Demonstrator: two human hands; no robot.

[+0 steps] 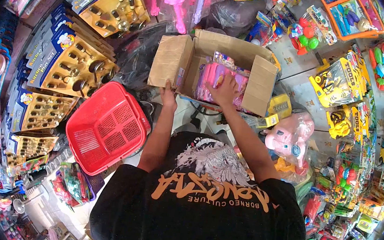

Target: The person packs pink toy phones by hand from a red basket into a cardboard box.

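**Both hands at an open carton of pink toy packs**

The right hand (pixel 224 89) lies flat, fingers spread, on the pink toy packs (pixel 210 75) that stand packed inside the cardboard box (pixel 260 82). The left hand (pixel 169 94) is at the box's near rim, below the left flap. It seems to hold the edge, but I cannot tell whether its fingers curl over the rim. The two hands are near each other, with the box's near-left corner between them.

The box sits on the floor at twelve o'clock from the person, its flaps folded outward and its pink packs upright. At nine o'clock from the hands, just beside the left forearm, a red plastic basket (pixel 107 127) lies tilted. Beyond it, from nine to eleven o'clock, yellow kitchen-set cards (pixel 74 63) lie in overlapping stacks. A black plastic bag (pixel 138 53) lies between those cards and the box's left flap. At four o'clock from the right hand a pink pig toy (pixel 291 135) in clear wrap rests near the right forearm. Yellow tool-set packs (pixel 341 82) lie at two o'clock, well apart from the box.
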